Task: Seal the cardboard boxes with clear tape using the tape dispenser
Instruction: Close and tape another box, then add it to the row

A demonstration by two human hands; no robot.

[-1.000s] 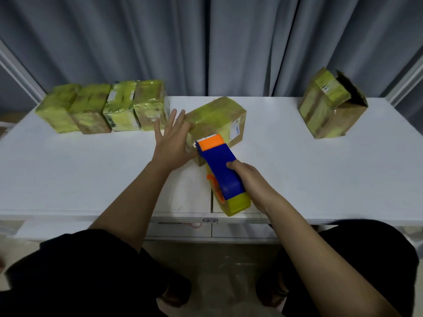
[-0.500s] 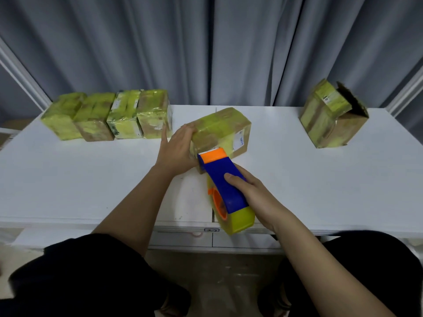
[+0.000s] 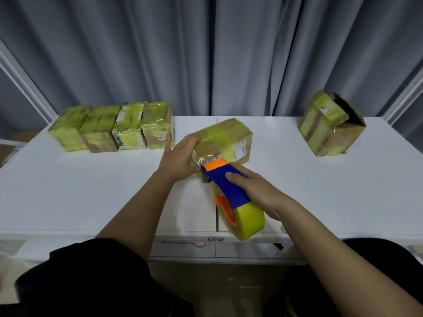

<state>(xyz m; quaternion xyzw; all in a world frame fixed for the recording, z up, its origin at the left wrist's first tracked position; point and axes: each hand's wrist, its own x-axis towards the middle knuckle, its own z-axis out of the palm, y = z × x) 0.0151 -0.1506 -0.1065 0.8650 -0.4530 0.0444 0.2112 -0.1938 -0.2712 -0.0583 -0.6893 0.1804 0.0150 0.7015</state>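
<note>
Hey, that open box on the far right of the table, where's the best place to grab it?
Probably across the two taped side walls of the open box, coming from above and the front. It sits tilted with loose flaps gaping on its right, so the flaps would give a poor grip; the taped faces look firm.

Two bare forearms reach in from the lower edge; the left hand (image 3: 179, 157) and right hand (image 3: 254, 189) wear no gloves, rings or watch; a short black sleeve (image 3: 96, 266) covers the left upper arm; dark black clothing (image 3: 389, 259) shows beside the right arm.
</note>
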